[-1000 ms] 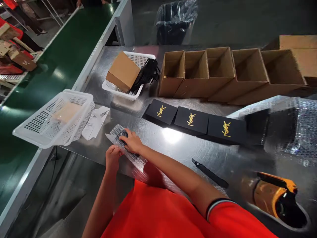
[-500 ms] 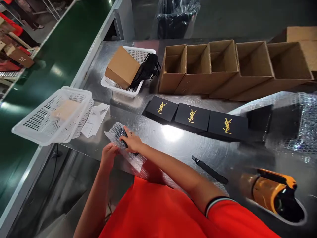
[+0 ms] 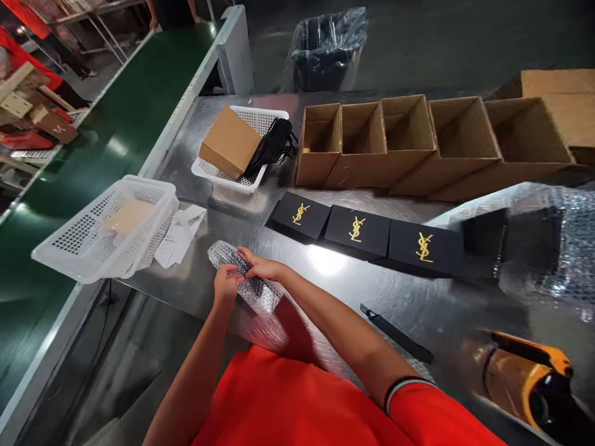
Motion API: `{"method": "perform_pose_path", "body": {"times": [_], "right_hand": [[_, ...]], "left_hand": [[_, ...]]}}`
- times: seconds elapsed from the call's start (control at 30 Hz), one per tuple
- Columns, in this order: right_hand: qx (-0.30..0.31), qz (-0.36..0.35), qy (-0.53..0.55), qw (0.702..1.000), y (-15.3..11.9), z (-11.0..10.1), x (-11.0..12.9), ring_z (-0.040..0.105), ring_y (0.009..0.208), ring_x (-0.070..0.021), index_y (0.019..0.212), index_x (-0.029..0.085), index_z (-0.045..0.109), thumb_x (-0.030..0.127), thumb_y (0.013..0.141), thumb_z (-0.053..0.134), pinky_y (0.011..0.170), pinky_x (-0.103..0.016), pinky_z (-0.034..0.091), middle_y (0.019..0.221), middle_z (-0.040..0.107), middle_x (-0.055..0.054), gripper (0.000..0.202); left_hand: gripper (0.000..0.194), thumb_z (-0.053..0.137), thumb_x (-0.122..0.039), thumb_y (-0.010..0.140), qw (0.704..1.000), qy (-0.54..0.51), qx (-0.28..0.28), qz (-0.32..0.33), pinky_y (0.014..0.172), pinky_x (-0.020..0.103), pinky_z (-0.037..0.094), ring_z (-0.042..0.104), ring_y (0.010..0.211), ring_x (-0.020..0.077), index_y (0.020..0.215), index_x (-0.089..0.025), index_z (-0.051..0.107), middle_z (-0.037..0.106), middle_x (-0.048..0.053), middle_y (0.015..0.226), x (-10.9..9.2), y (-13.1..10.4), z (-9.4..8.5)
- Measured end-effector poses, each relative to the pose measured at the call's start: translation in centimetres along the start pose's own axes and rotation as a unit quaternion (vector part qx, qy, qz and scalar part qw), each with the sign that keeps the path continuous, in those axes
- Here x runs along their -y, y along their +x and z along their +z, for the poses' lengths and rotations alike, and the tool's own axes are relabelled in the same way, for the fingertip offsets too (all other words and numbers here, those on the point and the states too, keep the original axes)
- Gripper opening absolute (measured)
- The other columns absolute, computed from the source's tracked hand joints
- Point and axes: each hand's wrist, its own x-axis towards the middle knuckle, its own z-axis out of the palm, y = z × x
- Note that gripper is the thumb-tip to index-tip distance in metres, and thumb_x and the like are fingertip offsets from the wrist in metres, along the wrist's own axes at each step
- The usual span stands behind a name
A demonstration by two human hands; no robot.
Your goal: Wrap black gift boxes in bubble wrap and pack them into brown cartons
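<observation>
In the head view, the bubble wrap (image 3: 267,297) lies on the steel table (image 3: 223,214) close to its near edge, folded round something dark that shows only faintly through it. The left hand (image 3: 227,283) has its fingers nearly closed, pinching the wrap's near side. The right hand (image 3: 260,267) is partly closed over the other side, thumb and fingers holding the wrap; its fingertips almost meet the left hand's.

Left of the wrap lie a white paper (image 3: 175,243) and nested white baskets (image 3: 69,260) with a pale packet (image 3: 131,217) inside; the baskets jut over the table's edge towards the green conveyor (image 3: 109,139). Beyond the hands, a smaller white basket (image 3: 260,116) bears a brown box (image 3: 230,141) and black pouches (image 3: 274,145).

Three black boxes (image 3: 356,231) with gold lettering stand in a row to the right — between the wrap and the open cartons (image 3: 411,167). More bubble wrap (image 3: 576,241) is heaped at the far right. Nearer, a black cutter (image 3: 397,334) lies slantwise beyond the right forearm, with an orange tape dispenser (image 3: 525,378) further right, blurred. Past the table stands a lined bin (image 3: 323,65).
</observation>
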Motion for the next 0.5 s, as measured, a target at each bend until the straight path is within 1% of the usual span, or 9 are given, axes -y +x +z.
{"method": "perform_pose_path", "body": {"times": [0.03,0.07,0.17,0.2,0.27,0.37,0.43,0.5], "right_hand": [[-0.005,-0.003,0.021,1.0,0.0,-0.1,-0.1,0.032,0.143,-0.0264,0.155,0.016,0.016,0.013,0.068,0.07,0.115,-0.043,0.03,0.156,0.029,-0.017,0.102],[-0.017,-0.003,0.023,1.0,0.1,0.0,-0.3,0.033,0.142,-0.0276,0.154,0.017,0.018,0.016,0.065,0.074,0.115,-0.045,0.03,0.155,0.032,-0.016,0.105],[-0.074,0.002,-0.019,0.997,0.0,0.7,-0.8,0.032,0.141,-0.033,0.153,0.019,0.024,0.016,0.047,0.086,0.116,-0.048,0.027,0.154,0.033,-0.016,0.123],[-0.094,0.003,-0.026,0.995,0.0,0.9,-0.9,0.033,0.141,-0.0335,0.153,0.019,0.027,0.015,0.045,0.086,0.116,-0.048,0.027,0.154,0.034,-0.016,0.123],[-0.117,0.003,-0.018,0.993,-0.2,1.2,-1.0,0.039,0.137,-0.0322,0.151,0.019,0.032,0.015,0.05,0.084,0.114,-0.046,0.03,0.15,0.041,-0.014,0.114],[-0.149,0.02,-0.01,0.989,-0.3,2.0,-0.8,0.053,0.125,-0.0296,0.146,0.018,0.04,0.011,0.054,0.078,0.109,-0.043,0.037,0.138,0.055,-0.011,0.1],[-0.202,0.037,-0.01,0.979,-0.4,3.6,-0.7,0.056,0.12,-0.0276,0.144,0.015,0.042,0.008,0.058,0.071,0.107,-0.041,0.04,0.133,0.058,-0.011,0.091],[-0.281,0.064,-0.001,0.958,-0.5,5.9,-0.9,0.053,0.124,-0.0256,0.146,0.014,0.035,0.009,0.065,0.064,0.108,-0.039,0.04,0.138,0.054,-0.013,0.085]], "left_hand": [[0.014,0.059,-0.01,0.066,1.0,-0.012,0.003,-0.016,0.069,0.031,0.057,0.063,0.068,0.0133,0.078,-0.017,0.06,0.061,0.002,0.076,-0.1,0.1,-0.2],[0.016,0.058,-0.009,0.065,0.999,-0.02,0.007,-0.029,0.071,0.033,0.057,0.064,0.068,0.0136,0.079,-0.016,0.06,0.061,0.003,0.079,-0.3,0.3,-0.6],[0.016,0.059,-0.01,0.065,0.998,-0.033,0.028,-0.05,0.073,0.038,0.058,0.066,0.07,0.0167,0.081,-0.014,0.06,0.064,0.007,0.081,-0.8,0.6,-1.8],[0.016,0.06,-0.012,0.066,0.998,-0.034,0.033,-0.05,0.075,0.038,0.057,0.066,0.072,0.0177,0.083,-0.014,0.061,0.065,0.007,0.083,-0.7,0.6,-2.1],[0.022,0.06,-0.018,0.07,0.999,-0.032,0.025,-0.037,0.078,0.037,0.056,0.066,0.079,0.0186,0.092,-0.015,0.062,0.066,0.008,0.088,-0.2,-0.1,-2.4],[0.037,0.059,-0.027,0.077,1.0,-0.008,-0.029,0.0,0.084,0.035,0.053,0.065,0.089,0.0185,0.113,-0.019,0.057,0.066,0.007,0.1,1.6,-1.7,-1.6],[0.042,0.057,-0.029,0.08,0.999,0.02,-0.035,0.021,0.088,0.035,0.052,0.065,0.096,0.0192,0.121,-0.02,0.052,0.067,0.008,0.107,2.6,-2.4,-0.7],[0.044,0.057,-0.027,0.081,0.999,0.039,-0.012,0.035,0.093,0.035,0.049,0.064,0.102,0.0198,0.124,-0.02,0.051,0.067,0.008,0.112,2.9,-2.3,-0.4]]}}
